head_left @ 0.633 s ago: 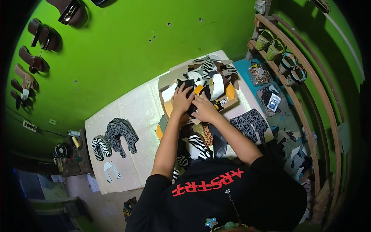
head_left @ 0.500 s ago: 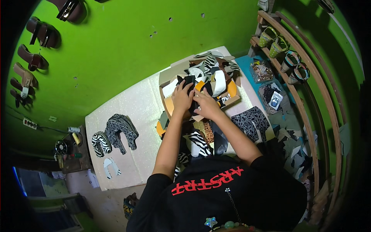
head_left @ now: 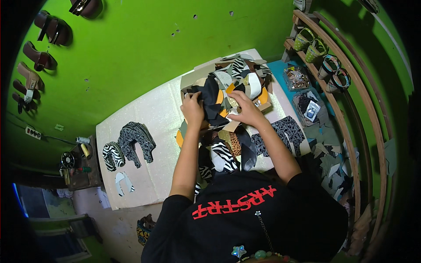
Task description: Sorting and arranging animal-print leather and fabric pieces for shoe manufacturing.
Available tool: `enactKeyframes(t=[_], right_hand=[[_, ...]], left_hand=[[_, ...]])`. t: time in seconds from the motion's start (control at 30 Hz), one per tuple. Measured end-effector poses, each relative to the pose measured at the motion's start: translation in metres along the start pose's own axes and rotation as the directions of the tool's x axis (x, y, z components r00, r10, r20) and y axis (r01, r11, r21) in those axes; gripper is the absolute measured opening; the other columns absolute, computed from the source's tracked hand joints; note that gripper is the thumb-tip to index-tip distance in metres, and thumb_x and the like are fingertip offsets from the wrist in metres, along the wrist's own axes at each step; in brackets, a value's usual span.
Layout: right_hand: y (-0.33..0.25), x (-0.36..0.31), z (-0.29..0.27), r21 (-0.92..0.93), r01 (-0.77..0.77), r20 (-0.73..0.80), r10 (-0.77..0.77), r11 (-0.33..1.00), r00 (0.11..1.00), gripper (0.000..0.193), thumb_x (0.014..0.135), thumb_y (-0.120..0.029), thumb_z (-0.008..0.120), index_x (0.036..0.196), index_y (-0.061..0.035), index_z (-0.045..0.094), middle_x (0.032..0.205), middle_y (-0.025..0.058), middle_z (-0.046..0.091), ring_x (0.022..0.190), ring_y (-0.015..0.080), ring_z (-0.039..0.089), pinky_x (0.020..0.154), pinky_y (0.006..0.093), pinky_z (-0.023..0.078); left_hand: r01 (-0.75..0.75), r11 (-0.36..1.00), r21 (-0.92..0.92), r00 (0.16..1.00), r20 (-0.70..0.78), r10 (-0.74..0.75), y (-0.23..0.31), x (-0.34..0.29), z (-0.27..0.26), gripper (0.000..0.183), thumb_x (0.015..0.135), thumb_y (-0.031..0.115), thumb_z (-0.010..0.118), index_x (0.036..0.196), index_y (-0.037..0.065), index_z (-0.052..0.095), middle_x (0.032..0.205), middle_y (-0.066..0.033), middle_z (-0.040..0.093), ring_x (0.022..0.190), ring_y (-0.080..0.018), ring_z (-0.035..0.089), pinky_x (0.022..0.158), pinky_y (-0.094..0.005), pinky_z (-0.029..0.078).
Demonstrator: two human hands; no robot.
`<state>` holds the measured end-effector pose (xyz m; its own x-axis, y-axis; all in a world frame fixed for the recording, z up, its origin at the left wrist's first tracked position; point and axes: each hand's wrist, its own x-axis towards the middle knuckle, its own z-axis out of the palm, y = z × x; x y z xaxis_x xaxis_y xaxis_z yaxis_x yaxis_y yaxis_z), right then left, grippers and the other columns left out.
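A cardboard box [head_left: 263, 108] on the table is heaped with cut pieces: zebra-striped, white, orange, grey and black. My left hand [head_left: 193, 109] is at the box's left side, its fingers closed on the edge of a black cut piece [head_left: 211, 91]. Over the right part of the heap, my right hand [head_left: 246, 109] has thumb and fingers apart, touching the loose pieces. Between the box and my body lie zebra-striped pieces [head_left: 224, 157] and a leopard-print piece [head_left: 235, 144]. Beside my right forearm is a stack of black-and-grey patterned pieces [head_left: 287, 133].
Patterned curved pieces [head_left: 133, 138], a zebra-striped stack [head_left: 113, 156] and white curved pieces [head_left: 124, 183] lie on the table's left side. A wooden rack [head_left: 326, 85] with small shoes stands at right, above scraps [head_left: 331, 162]. Sandals [head_left: 52, 28] hang on the green wall.
My left hand has shifted left and down, and the black piece now shows larger and spread out. My right hand has moved slightly right, its fingers wider apart.
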<state>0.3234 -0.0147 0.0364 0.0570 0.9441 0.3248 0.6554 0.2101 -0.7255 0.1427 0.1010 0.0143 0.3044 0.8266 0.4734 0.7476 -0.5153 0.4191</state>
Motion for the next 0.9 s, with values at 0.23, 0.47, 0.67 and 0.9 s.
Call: enactKeyframes(t=[0.23,0.47,0.67,0.9], right_hand=[[-0.002,-0.021,-0.011,-0.284,-0.107,-0.172,0.059,0.953,0.983,0.065,0.059,-0.028,0.074,0.116,-0.0121,0.049,0.115,0.0091,0.043,0.110,0.0299,0.037,0.093,0.0438,0.031],[0.007,-0.025,-0.008,-0.375,-0.360,-0.275,0.268,0.855,0.923,0.070,0.065,-0.041,0.069,0.125,-0.0138,0.043,0.126,0.0169,0.034,0.121,0.0326,0.025,0.100,0.0450,0.016],[-0.001,0.000,-0.007,-0.347,-0.191,-0.231,0.114,0.918,0.966,0.047,0.077,-0.027,0.058,0.122,-0.0168,0.047,0.129,0.0138,0.033,0.120,0.0334,0.025,0.101,0.0482,0.012],[0.010,0.013,-0.018,-0.373,-0.113,-0.016,0.115,0.921,0.993,0.049,0.069,-0.005,0.052,0.116,-0.0192,0.051,0.120,0.0040,0.046,0.116,0.0292,0.032,0.100,0.0430,0.019]], left_hand=[[0.131,0.990,0.050,0.991,-0.001,-0.132,-0.013,-0.006,-0.007,0.033,0.072,0.012,0.064,0.105,0.015,0.060,0.104,-0.0095,0.055,0.097,-0.0275,0.053,0.080,-0.0425,0.039],[-0.008,0.995,-0.095,1.000,-0.006,0.007,0.031,-0.010,-0.009,0.052,0.063,0.026,0.069,0.112,0.021,0.054,0.137,-0.0160,0.027,0.127,-0.0394,0.018,0.099,-0.0540,0.016],[-0.091,0.995,-0.046,0.942,0.319,0.101,0.045,-0.019,0.010,0.059,0.059,0.032,0.071,0.115,0.021,0.054,0.142,-0.0135,0.021,0.132,-0.0381,0.008,0.098,-0.0620,0.005],[-0.075,0.997,-0.018,0.902,0.424,0.076,0.044,-0.015,0.010,0.058,0.059,0.046,0.069,0.112,0.023,0.057,0.143,-0.0204,0.015,0.133,-0.0399,0.001,0.099,-0.0625,-0.001]])
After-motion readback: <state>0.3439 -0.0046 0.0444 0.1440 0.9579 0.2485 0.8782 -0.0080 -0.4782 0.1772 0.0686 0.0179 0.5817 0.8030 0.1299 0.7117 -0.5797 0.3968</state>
